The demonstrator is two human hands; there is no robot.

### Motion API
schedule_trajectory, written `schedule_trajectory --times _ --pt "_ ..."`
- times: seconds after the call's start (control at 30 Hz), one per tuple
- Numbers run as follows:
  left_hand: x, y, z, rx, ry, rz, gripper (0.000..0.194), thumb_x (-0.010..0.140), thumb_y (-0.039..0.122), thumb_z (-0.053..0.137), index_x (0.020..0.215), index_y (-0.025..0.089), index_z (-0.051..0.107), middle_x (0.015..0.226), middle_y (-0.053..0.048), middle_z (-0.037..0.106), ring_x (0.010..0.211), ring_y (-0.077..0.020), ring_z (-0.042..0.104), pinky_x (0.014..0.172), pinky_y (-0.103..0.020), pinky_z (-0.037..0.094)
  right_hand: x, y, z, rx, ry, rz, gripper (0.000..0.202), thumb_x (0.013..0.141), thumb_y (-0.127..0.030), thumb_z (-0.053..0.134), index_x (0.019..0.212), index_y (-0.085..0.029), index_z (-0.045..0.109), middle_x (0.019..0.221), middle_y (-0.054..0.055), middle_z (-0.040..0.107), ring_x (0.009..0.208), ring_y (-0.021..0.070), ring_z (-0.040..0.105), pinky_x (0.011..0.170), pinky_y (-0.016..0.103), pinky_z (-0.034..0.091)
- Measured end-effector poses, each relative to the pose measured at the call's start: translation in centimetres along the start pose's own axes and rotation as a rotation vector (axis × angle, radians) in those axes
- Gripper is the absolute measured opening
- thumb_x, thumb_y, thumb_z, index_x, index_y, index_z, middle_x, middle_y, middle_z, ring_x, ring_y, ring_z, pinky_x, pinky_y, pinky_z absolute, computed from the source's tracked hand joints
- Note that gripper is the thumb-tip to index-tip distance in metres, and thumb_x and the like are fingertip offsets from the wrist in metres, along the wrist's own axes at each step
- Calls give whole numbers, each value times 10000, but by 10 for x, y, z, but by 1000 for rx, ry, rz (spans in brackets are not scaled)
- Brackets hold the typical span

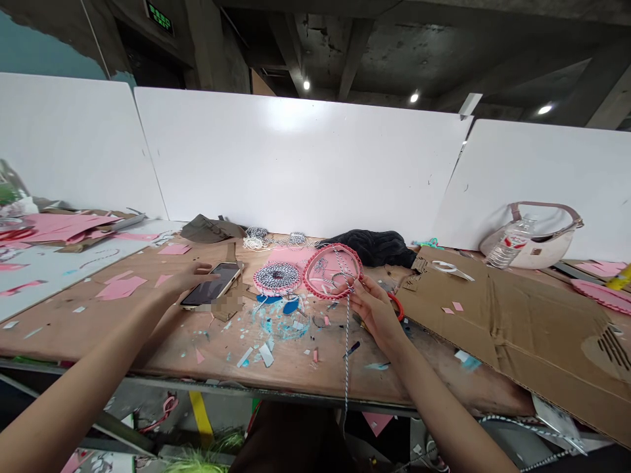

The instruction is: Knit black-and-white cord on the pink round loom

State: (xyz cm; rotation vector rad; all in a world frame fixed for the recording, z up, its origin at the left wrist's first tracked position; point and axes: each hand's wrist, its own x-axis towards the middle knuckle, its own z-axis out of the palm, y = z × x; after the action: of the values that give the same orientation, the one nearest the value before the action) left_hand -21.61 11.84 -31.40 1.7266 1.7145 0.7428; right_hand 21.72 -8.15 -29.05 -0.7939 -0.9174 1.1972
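My left hand [192,276] reaches over a dark-screened phone [214,286] on the table, its fingers stretched out at the phone's upper edge. In my right hand [369,302], the fingers are closed on the lower right rim of a pink ring [308,276] strung with cord. A black-and-white cord [347,355] hangs from that hand past the table's front edge. Just left of the ring lies a round woven black-and-white piece [277,278] with a pink edge. Red scissor handles [397,307] show partly behind my right hand.
Flattened cardboard [493,315] covers the right side, with a tape roll [444,267] on it. Behind stand a plastic bottle [513,243] and a pale bag [555,244]. Black cloth [372,247], a dark cap [211,228] and pink paper [121,288] lie about. White panels [296,164] border the back.
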Motion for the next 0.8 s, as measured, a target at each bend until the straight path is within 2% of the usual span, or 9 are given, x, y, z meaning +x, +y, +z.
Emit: schedule_trajectory --times 0.17,0.37,0.5,0.67,0.8 --pt "8 -9 3 10 -38 -17 976 531 728 744 1282 153 500 1399 -200 556 1190 -342 595 947 -385 481 0 0 0 8 5 -9 394 678 -459 876 923 -227 673 1030 37 689 873 215 676 744 302 547" --pt "10 -13 5 5 -37 -29 956 541 714 742 1285 167 491 1386 -194 563 1192 -345 596 923 -383 497 1 1 -1 5 11 -18 398 674 -465 874 919 -230 665 1050 40 681 895 225 670 748 311 552" --pt "6 -6 4 -7 -30 -25 959 495 734 747 1232 159 531 1345 -188 601 1176 -347 610 935 -376 500 1 2 -2 -2 7 -18 394 685 -472 863 923 -229 664 1038 43 683 868 212 664 749 308 550" --pt "-10 10 -10 -52 -61 -25 925 424 765 750 1126 181 608 1378 -176 589 1243 -330 574 941 -352 525 -1 0 -1 -12 -10 -20 393 698 -481 853 929 -225 666 1024 43 688 853 204 664 753 304 550" --pt "-22 14 -24 -73 -89 -74 940 309 776 777 1010 161 660 1361 -207 598 1205 -363 601 960 -402 535 -3 -3 1 -20 -29 -22 399 709 -493 845 930 -215 664 998 54 701 883 221 675 753 303 550"
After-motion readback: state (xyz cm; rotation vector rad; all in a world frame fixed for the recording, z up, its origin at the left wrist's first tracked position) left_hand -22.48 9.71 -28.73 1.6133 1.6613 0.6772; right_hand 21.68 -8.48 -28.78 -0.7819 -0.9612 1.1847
